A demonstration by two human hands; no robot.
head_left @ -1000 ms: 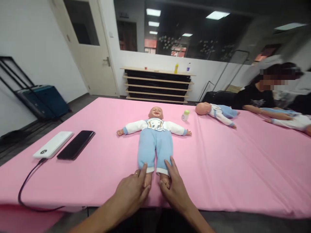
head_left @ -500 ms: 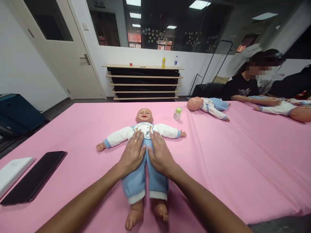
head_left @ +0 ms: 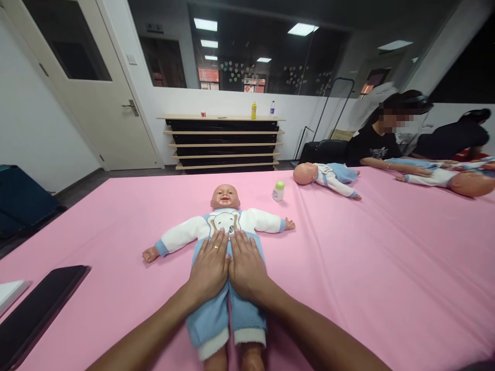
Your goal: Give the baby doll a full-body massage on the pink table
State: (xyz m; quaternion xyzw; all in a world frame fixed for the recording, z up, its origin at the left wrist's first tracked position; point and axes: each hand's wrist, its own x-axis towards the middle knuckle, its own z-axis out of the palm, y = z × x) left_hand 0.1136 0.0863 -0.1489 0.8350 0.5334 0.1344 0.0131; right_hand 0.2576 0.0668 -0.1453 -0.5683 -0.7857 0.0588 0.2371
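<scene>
A baby doll (head_left: 224,219) in a white and blue outfit with a bear print lies on its back, head away from me and arms spread. My left hand (head_left: 211,265) rests flat on the doll's belly, fingers stretched toward its chest, with a ring on one finger. Beside it my right hand (head_left: 247,265) lies palm down on the belly too, the thumbs meeting at the middle. Neither hand grips anything. The doll's feet are cut off by the lower edge of the view.
The pink table cover (head_left: 348,268) bears a small green-capped bottle (head_left: 278,191), a second doll (head_left: 325,176), and a black phone-like slab (head_left: 42,309) beside a white object (head_left: 11,293). At right, a person (head_left: 377,139) handles another doll (head_left: 464,181); someone else bends behind.
My hands have slid down from the doll's chest to its belly and come closer together. The camera view has tilted up, so the scene sits lower.
</scene>
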